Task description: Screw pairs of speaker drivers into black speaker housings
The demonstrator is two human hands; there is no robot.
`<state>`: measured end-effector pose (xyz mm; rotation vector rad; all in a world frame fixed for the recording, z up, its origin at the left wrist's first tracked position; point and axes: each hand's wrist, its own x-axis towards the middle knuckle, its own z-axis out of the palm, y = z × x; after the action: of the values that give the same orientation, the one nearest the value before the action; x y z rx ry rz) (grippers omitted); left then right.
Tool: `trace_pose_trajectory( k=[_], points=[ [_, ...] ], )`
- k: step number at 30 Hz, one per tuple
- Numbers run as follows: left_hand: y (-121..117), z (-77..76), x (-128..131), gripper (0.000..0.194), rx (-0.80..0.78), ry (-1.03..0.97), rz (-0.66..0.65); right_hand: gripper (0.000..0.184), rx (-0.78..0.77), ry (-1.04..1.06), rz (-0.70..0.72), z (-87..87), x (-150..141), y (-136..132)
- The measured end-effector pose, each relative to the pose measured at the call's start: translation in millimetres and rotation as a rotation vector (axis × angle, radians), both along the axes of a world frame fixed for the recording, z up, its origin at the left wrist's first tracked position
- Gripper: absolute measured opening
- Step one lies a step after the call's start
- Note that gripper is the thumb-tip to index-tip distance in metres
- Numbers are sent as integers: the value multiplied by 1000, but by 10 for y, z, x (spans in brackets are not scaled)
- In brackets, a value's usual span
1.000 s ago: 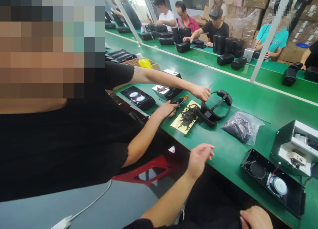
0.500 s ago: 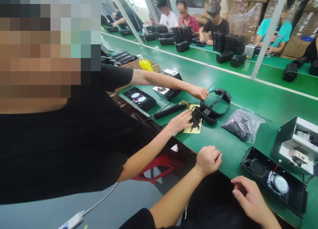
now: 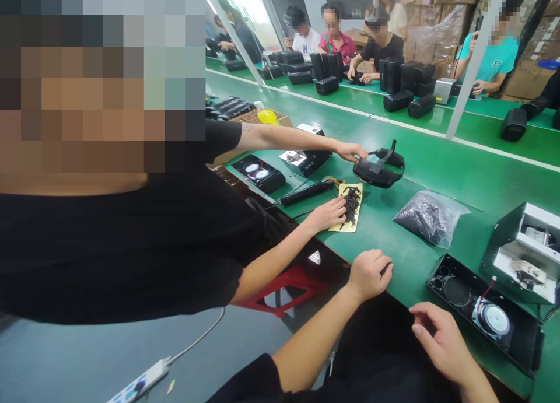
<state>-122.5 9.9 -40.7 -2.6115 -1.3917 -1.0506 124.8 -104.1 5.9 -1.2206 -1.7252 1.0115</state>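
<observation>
My left hand is curled in a loose fist on the near edge of the green table, with nothing visible in it. My right hand hovers above my lap with its fingers loosely spread and nothing in them. An open black speaker housing with a round speaker and red wire lies just to their right. A co-worker in black, to my left, reaches over the table: one hand touches small black parts on a yellow card, the other holds a black strap assembly.
A clear bag of black parts lies beyond my hands. A grey metal fixture stands at the right. A black screwdriver and more black housings lie further left. Other people work across the table. A red stool stands below.
My left hand closed from open into a fist at the table edge, and my right hand rose and opened. The co-worker put down the screwdriver, reached to the card, and moved the strap assembly away.
</observation>
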Motion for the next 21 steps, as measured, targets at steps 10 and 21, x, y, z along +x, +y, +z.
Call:
trace_pose_trajectory(
  k=[10, 21],
  points=[
    [329, 122, -524, 26, -48, -118, 208, 30, -112, 87, 12, -50, 59, -23],
    [349, -19, -552, 27, -40, -175, 207, 30, -200, 128, -19, -54, 99, -60]
  ],
)
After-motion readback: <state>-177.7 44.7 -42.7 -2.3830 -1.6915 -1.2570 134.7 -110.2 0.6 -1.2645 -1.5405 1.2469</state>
